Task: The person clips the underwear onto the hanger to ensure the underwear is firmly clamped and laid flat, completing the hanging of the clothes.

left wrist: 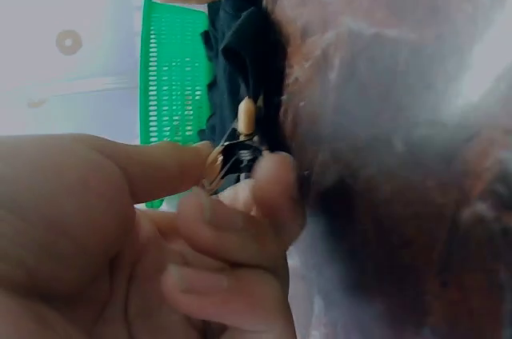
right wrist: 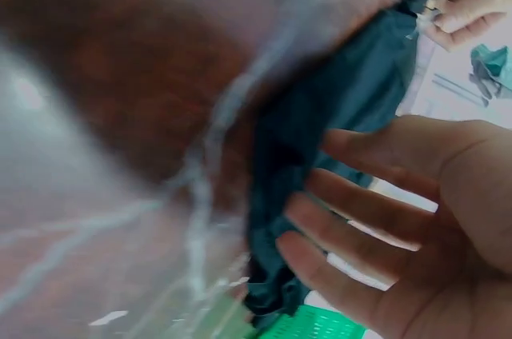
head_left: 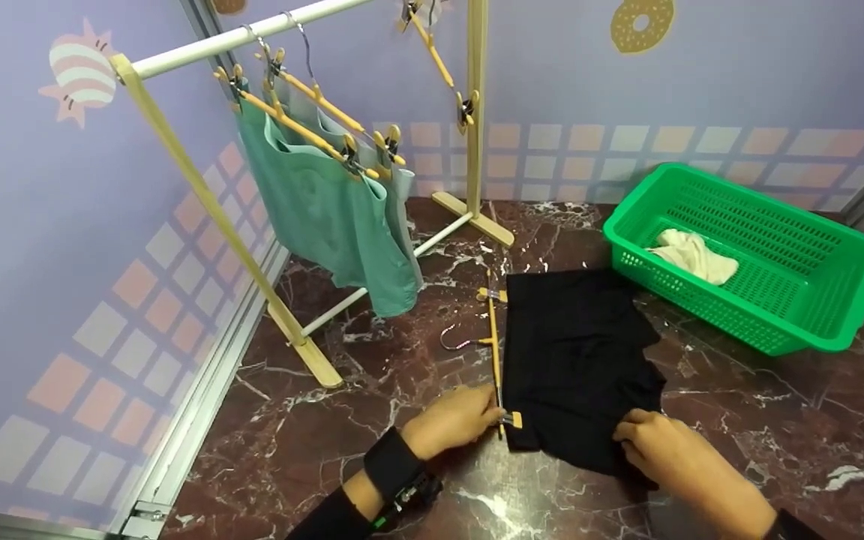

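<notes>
Black shorts [head_left: 574, 367] lie flat on the floor, their waistband alongside an orange clip hanger [head_left: 494, 322]. My left hand [head_left: 456, 420] pinches the hanger's near clip [head_left: 511, 419] between thumb and fingers, at the near corner of the waistband; the left wrist view shows the thumb on the clip's handle [left wrist: 214, 167]. My right hand [head_left: 661, 446] is at the near leg hem of the shorts. In the right wrist view its fingers [right wrist: 364, 203] extend, slightly bent and spread, beside the dark cloth [right wrist: 320, 131]. The hanger's far clip [head_left: 492, 295] sits at the waistband's far corner.
A rack [head_left: 199, 52] at the left carries green shorts [head_left: 319, 202] and a greyish garment behind them, on clip hangers. Another hanger [head_left: 432, 49] hangs farther along it. At the right stands a green basket [head_left: 777, 341] with a cream cloth [head_left: 694, 256] inside. Walls border the floor.
</notes>
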Motion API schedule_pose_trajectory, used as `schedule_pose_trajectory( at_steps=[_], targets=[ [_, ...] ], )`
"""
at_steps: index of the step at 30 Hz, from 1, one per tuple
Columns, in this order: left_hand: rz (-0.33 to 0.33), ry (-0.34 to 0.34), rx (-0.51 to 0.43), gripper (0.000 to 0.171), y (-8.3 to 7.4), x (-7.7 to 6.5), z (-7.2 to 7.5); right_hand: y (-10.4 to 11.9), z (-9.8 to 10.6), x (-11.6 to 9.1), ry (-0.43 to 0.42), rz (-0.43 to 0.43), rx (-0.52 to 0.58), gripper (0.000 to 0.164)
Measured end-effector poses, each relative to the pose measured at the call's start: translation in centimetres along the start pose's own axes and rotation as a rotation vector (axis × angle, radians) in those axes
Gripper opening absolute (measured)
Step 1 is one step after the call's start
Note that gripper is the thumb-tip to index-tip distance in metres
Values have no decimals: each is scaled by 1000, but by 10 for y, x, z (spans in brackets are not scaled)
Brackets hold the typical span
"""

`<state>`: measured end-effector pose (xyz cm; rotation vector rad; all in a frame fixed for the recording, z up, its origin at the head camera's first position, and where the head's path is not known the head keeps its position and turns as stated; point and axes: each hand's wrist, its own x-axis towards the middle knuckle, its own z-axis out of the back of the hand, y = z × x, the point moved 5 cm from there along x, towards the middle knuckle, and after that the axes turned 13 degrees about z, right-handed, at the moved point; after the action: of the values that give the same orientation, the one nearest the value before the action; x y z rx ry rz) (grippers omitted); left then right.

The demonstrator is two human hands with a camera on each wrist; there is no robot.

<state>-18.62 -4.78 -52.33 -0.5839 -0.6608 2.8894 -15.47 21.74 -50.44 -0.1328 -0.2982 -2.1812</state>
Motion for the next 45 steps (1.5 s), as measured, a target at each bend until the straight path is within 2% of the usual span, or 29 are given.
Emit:
schedule_pose_trajectory(
  at_steps=[3,6,9,12,14,16,20,25,27,30,33,35,38,42,45],
  targets=[
    [34,-31,-81,24,0,6,9,-3,6,12,-14,1,-18,12],
    [56,-62,-242,21,0,19,25,-7,12,29,-65,10,-41,14],
    [71,-146,-404,17,0,41,44,-12,15,50,-114,-3,-35,15],
    [84,-290,-515,23,4,64,57,-16,12,73,-152,-3,2,15],
    [103,-365,-580,30,9,77,61,-19,8,90,-165,5,28,15],
    [131,-410,-642,37,14,88,60,-23,4,106,-172,15,56,14],
    [173,-411,-789,52,23,103,55,-43,-2,135,-193,-26,123,14],
    [124,-341,-960,61,26,116,45,-79,-15,163,-222,-131,211,19],
    [111,-311,-1003,61,25,118,40,-91,-21,172,-239,-151,227,20],
    [92,-302,-1020,58,22,122,35,-104,-28,183,-268,-191,238,21],
    [70,-300,-1042,53,23,123,34,-111,-37,195,-255,-224,245,32],
    [44,-289,-1078,50,23,124,34,-114,-41,201,-220,-227,246,46],
    [3,-281,-1204,45,23,123,35,-114,-47,209,-134,-216,270,66],
    [-51,-242,-1496,39,27,124,38,-114,-52,215,16,-242,314,74],
    [-57,-193,-1683,40,30,123,39,-114,-54,221,101,-267,330,74]
  ],
)
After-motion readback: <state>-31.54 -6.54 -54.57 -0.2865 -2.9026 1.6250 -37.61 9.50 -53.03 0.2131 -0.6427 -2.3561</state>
